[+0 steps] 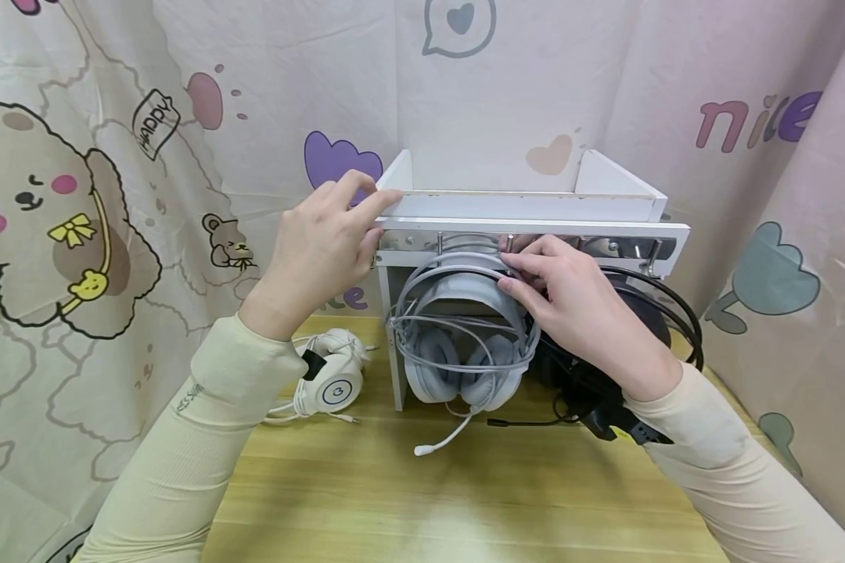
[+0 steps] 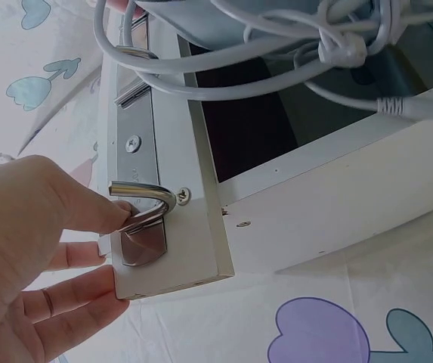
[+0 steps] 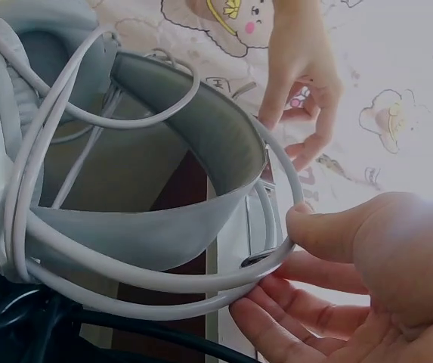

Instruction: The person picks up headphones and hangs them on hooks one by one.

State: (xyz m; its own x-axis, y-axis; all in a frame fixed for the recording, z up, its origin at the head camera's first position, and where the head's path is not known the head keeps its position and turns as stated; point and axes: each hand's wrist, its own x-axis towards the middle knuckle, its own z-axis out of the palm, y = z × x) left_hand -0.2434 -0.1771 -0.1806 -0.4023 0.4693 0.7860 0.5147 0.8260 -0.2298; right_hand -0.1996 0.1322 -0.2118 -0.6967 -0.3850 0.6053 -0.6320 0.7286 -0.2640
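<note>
A grey-white headset point(image 1: 465, 291) with a boom microphone and a wound cable hangs from hooks on the white shelf rack point(image 1: 521, 206). My right hand point(image 1: 570, 301) pinches the thin outer hoop of its headband; in the right wrist view thumb and fingers lie on either side of the hoop point(image 3: 201, 283). At the rack's left end my left hand point(image 1: 327, 242) grips the front board, thumb beside a metal hook point(image 2: 152, 198) and fingers behind the board. To the right hangs a black headset point(image 1: 648, 313), partly hidden by my right hand and forearm.
White headphones point(image 1: 338, 379) with a wound cable lie on the wooden table point(image 1: 422, 500), left of the rack. A black boom microphone point(image 1: 517, 423) sticks out below the rack. Patterned curtains point(image 1: 465, 109) enclose the back and both sides.
</note>
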